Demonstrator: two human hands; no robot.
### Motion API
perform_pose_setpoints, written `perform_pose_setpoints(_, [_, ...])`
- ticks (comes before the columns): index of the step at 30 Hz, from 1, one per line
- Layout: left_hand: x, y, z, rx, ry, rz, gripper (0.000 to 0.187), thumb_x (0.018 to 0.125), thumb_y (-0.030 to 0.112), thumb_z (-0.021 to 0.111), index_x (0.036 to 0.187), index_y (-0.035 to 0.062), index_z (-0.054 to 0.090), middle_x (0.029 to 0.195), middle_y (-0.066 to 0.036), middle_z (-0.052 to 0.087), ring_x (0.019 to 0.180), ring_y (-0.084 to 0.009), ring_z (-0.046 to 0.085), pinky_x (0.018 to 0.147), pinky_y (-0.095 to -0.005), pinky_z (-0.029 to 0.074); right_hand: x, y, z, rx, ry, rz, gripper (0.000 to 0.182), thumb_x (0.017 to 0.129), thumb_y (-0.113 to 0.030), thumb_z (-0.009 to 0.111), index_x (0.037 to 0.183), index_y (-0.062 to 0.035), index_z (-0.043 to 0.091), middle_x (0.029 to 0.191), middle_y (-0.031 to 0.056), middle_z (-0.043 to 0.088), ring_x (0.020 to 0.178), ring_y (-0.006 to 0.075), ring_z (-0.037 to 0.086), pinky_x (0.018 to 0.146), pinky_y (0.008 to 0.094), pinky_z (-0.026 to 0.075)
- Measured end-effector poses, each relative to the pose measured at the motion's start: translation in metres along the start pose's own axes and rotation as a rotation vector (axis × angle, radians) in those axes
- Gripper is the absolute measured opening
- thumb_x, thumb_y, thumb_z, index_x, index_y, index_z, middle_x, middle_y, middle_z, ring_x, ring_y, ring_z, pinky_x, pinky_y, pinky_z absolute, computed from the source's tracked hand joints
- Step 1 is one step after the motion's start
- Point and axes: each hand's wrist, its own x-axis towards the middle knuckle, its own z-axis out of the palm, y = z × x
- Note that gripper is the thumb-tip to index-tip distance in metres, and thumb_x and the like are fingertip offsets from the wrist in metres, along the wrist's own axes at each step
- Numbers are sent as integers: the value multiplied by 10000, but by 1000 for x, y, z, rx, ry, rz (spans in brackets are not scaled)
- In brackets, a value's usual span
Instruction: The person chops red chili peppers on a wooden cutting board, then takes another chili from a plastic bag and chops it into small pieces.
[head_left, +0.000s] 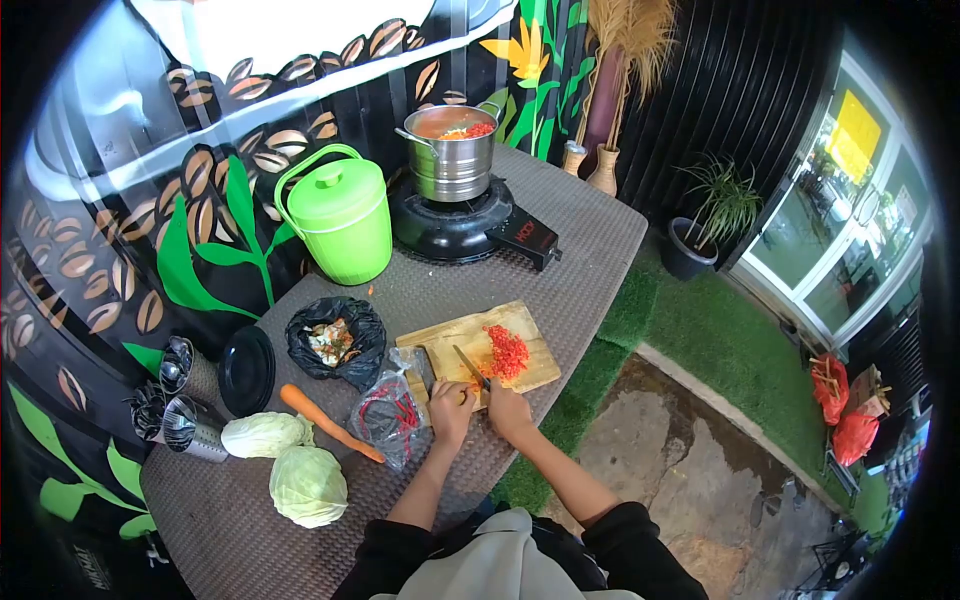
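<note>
A knife (466,360) is gripped in my right hand (510,412), its blade lying over the wooden cutting board (538,362). My left hand (450,408) is closed at the board's near edge, just left of the knife. Its fingers are bunched around something small and orange that I cannot make out. Finely chopped red pieces (507,353) lie in a heap on the board's right half. Beside my left hand, a clear plastic bag (390,410) with long red chillies in it touches the board's left side.
Left on the table (230,510) are a carrot (325,420), a round cabbage (308,487), a longer cabbage (265,435) and a black bag of scraps (333,340). Behind stand a green lidded bucket (345,225) and a steel pot (452,165) on a portable stove (445,225).
</note>
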Motion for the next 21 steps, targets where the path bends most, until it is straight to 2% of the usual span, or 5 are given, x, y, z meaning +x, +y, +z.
perform_pose_setpoints(2, [1,0,0,0,1,2,86,691,24,676,772,-1,683,810,-143,659,870,-351,588,855,-400,474,-1,-6,-13,-13,-5,-37,320,946,-311,446,1020,-1,424,807,256,640,788,411,648,660,498,521])
perform_pose_setpoints(4, [1,0,0,-33,14,8,72,713,27,649,774,-3,674,785,-147,645,801,-346,585,974,-428,446,-10,-12,-22,-33,42,-42,176,903,-173,458,983,-17,440,731,216,649,722,383,665,637,453,545])
perform_pose_setpoints(7, [1,0,1,-28,21,11,73,717,28,647,776,-10,670,786,-149,644,799,-350,583,967,-429,449,-20,-21,-7,10,78,32,183,908,-173,448,983,-8,474,761,228,648,741,384,665,642,457,543])
perform_pose_setpoints(17, [1,-4,2,-36,4,-4,80,704,14,663,780,-3,680,800,-144,656,833,-339,593,937,-404,455,-15,-5,-15,3,-17,-25,225,927,-211,441,996,3,437,755,236,646,731,410,654,641,486,530])
perform_pose_setpoints(21, [2,0,0,-11,9,8,93,701,18,663,790,3,683,815,-145,658,846,-343,593,936,-404,459,-15,-6,17,13,112,7,299,939,-290,460,1026,-6,428,693,224,635,669,409,648,608,499,528])
